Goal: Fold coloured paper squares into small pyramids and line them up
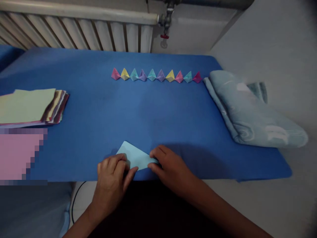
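A light blue folded paper point(138, 157) lies near the front edge of the blue table. My left hand point(112, 177) rests on its left part, with fingers curled on top and the thumb at the lower edge. At the paper's narrow right end, my right hand point(168, 165) pinches it between thumb and fingers. Farther back, a row of several small folded paper pieces point(152, 75) in pink, yellow, blue and purple runs across the table.
A stack of coloured paper point(29, 105) is at the left, with a pixelated pink area below it. A folded pale blue blanket point(250, 115) covers the right side. Behind the blue table point(99, 112) stands a white radiator point(94, 34) with a valve.
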A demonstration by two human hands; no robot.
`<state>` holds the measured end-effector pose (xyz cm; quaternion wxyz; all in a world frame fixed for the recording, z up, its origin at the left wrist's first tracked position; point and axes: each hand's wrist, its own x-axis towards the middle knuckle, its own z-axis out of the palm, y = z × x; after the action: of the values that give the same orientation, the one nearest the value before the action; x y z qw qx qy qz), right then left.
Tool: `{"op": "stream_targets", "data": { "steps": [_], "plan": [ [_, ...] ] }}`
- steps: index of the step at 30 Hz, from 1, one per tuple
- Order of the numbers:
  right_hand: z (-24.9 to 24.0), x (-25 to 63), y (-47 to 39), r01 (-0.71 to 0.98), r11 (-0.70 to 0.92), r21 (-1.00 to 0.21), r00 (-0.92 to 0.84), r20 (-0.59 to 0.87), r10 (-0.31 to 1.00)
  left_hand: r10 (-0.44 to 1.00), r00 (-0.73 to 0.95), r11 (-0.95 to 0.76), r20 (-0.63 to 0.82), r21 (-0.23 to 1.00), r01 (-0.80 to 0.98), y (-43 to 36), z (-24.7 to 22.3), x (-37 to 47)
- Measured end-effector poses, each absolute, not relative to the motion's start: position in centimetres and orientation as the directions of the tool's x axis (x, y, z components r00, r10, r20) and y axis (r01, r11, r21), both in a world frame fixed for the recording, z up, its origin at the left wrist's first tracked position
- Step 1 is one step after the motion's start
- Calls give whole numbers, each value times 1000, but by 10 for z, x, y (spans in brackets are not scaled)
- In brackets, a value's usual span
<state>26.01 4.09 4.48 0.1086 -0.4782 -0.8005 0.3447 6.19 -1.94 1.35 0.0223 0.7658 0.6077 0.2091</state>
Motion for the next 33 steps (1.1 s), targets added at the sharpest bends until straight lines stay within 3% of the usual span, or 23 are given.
{"op": "stream_targets", "data": {
  "steps": [4, 10, 15, 19, 24, 28, 30, 33],
  "plan": [
    [50, 277, 47, 727, 315, -610, -502, -160, 850, 917, 231, -309, 325, 213, 927, -16, 16, 62],
    [51, 283, 50, 751, 344, -563, -491, -128, 862, 765, 551, -621, 333, 155, 768, -19, 17, 61],
    [52, 278, 45, 777, 371, -508, -497, -133, 858, 812, 479, -553, 334, 179, 814, -38, 10, 54],
    [49, 271, 32, 728, 503, -466, -587, -44, 808, 808, 447, -532, 385, 150, 833, -43, 8, 58],
    [49, 270, 14, 584, 542, -604, -686, -11, 727, 814, 408, -490, 414, 114, 864, -37, 11, 66],
    [46, 279, 11, 539, 444, -716, -615, 26, 788, 786, 461, -543, 413, 104, 833, -38, 10, 61],
    [45, 284, 12, 514, 449, -731, -576, 94, 812, 766, 479, -579, 429, 138, 803, -39, 14, 56],
    [51, 287, 14, 407, 538, -738, -631, 198, 750, 779, 437, -577, 450, 244, 779, -37, 36, 52]
  ]
}}
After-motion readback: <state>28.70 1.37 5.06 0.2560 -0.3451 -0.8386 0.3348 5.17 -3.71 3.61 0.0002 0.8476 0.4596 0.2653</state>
